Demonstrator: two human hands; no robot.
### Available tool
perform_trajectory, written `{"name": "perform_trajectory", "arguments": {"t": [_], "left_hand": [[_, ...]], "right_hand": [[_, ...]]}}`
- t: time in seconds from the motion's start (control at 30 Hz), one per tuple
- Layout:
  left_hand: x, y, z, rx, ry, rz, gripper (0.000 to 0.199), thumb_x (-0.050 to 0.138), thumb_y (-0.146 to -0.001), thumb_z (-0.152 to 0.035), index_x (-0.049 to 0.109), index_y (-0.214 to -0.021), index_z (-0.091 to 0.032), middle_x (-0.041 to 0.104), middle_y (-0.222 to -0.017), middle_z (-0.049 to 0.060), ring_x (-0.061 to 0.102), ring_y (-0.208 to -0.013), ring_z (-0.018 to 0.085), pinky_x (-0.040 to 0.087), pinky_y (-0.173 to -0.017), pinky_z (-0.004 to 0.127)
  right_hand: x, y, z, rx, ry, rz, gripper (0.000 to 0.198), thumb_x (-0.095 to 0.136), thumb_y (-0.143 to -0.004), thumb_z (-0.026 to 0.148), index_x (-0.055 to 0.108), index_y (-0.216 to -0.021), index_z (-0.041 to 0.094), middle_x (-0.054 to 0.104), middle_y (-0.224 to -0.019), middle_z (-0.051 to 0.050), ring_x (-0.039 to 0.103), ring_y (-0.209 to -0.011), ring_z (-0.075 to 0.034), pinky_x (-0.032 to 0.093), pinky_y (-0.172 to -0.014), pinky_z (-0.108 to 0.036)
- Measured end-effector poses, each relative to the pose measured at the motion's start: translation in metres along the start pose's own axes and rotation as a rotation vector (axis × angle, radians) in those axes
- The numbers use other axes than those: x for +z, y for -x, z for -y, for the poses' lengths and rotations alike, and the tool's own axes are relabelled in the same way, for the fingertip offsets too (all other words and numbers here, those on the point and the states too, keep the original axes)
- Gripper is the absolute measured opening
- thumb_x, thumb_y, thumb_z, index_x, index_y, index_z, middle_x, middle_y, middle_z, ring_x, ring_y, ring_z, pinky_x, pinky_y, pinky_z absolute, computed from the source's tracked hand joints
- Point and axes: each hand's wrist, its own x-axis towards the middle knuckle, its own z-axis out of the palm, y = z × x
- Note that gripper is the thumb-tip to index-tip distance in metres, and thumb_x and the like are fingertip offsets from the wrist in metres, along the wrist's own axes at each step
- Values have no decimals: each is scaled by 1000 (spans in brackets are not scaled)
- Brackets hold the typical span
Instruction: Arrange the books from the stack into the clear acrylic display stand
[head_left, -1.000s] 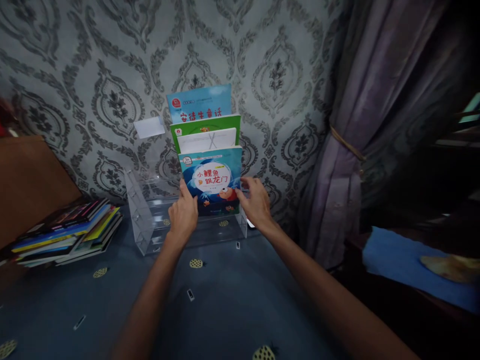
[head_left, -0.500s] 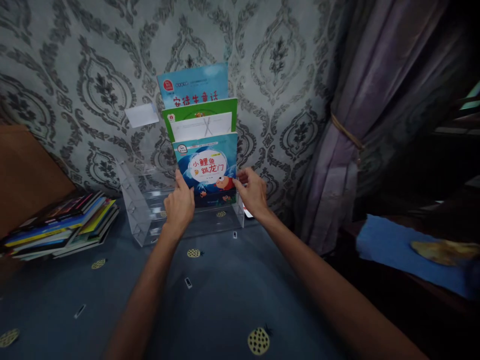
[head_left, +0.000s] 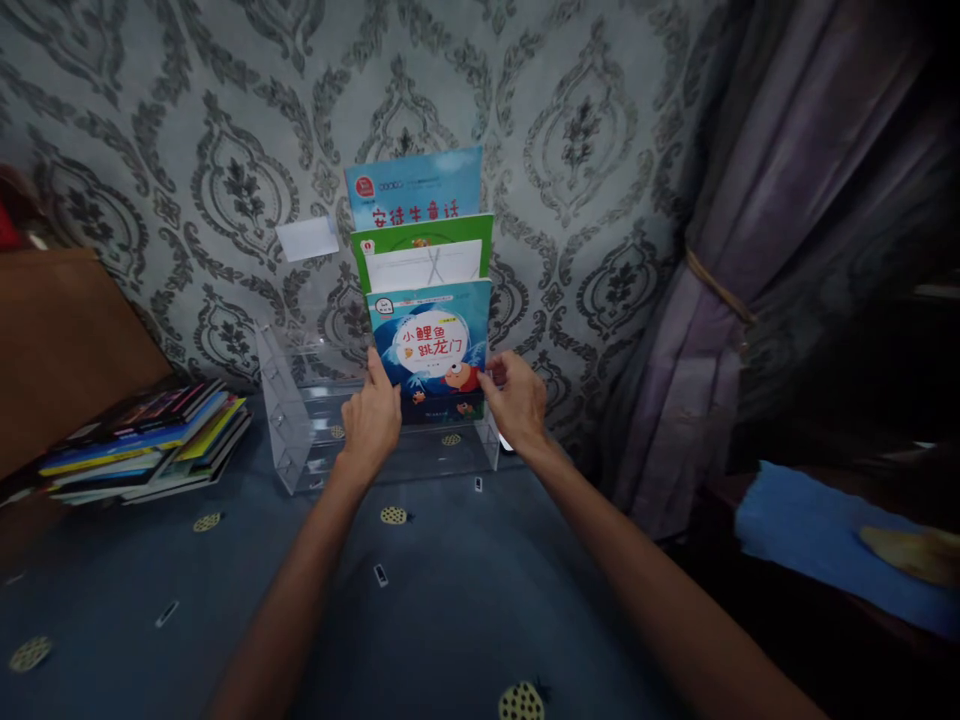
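A blue picture book with red Chinese lettering and a red fish on its cover stands upright in a clear acrylic book rack. At its lower left edge, my left hand grips it, index finger pointing up along the side. The thumb and fingers of my right hand pinch its right edge; some fingertips are hidden. Behind it rises a green book with a white sheet in front. Farther back, a light-blue book stands highest against the wallpaper.
A pile of books lies left of the rack, beside a brown panel. A white label sits above the rack's left part. On the right hang a purple curtain and, lower, a blue cloth. The tablecloth bears pineapple prints.
The view has shifted slightly, so the rack and books appear a little farther right and lower. Both hands stay at the blue picture book's edges.
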Motion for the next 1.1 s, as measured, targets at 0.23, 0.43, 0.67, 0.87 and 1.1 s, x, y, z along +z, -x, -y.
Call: {"name": "perform_trajectory", "arguments": {"t": [0.23,0.43,0.67,0.87,1.1], "left_hand": [[-3,1,1,26,29,-4,66,44,-100,-29,20,-158,-6,59,-138,29,71,-103,36,59,-84,50],[-5,1,0,-2,-5,-10,65,44,-101,-30,20,-157,-6,59,-140,25,71,-107,34,58,-87,45],[-3,-1,3,5,8,-5,65,44,-101,-30,19,-158,-13,61,-138,22,72,-105,33,58,-85,43],[-4,-1,4,9,28,7,65,44,-101,-29,17,-157,-11,66,-132,22,73,-104,33,57,-86,43],[-8,-1,3,-12,19,21,65,44,-101,-32,18,-156,-9,67,-130,23,72,-105,34,57,-86,44]], "right_hand": [[2,5,-2,-84,96,-3,9,54,-87,27,61,-87,22,68,-91,-8,61,-79,-24,46,-71,-36],[6,8,-4,-130,53,-80,26,52,-89,26,61,-113,19,68,-103,-10,62,-85,-25,49,-78,-38],[5,10,-3,-152,94,-59,30,50,-90,24,62,-117,19,67,-104,-12,62,-86,-27,49,-78,-40],[6,11,0,-146,121,-63,29,51,-89,23,63,-115,19,67,-102,-12,62,-86,-27,49,-77,-40],[6,10,-1,-130,102,-74,29,52,-87,23,62,-114,21,69,-105,-11,63,-93,-28,50,-83,-42]]}}
